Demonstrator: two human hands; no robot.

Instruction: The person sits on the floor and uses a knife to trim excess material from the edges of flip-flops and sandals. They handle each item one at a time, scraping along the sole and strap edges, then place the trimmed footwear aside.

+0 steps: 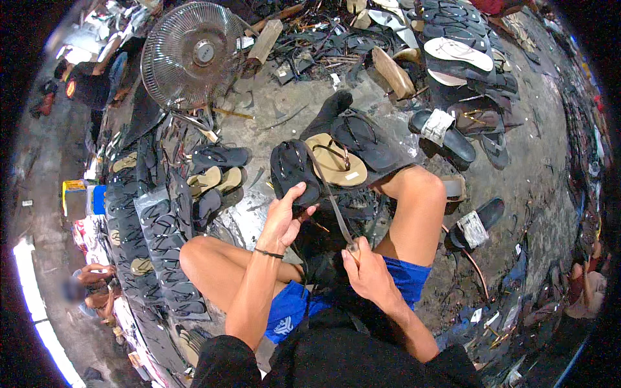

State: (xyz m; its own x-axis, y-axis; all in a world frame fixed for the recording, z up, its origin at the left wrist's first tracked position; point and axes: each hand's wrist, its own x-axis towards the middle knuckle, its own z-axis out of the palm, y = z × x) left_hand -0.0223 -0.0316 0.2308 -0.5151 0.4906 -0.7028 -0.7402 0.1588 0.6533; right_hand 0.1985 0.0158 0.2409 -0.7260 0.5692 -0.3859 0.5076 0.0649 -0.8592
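Note:
My left hand [283,216] grips the heel end of a black flip-flop [292,169], thumb on top and fingers underneath. In my right hand [370,271] is the handle of a long, thin-bladed knife [335,205]. Its blade slants up and left along the right edge of that flip-flop; whether it touches is hard to tell. Just right of the blade, a tan flip-flop [351,173] with a dark strap lies partly over dark material between my knees. Behind it rests another black flip-flop [362,139].
A floor fan [194,55] stands at the far left. Rows of black flip-flops [171,258] line the left side, and more footwear is stacked [459,55] at the far right. Wooden blocks [392,72] and scraps lie ahead. A wrapped slide sandal [475,227] sits beside my right knee.

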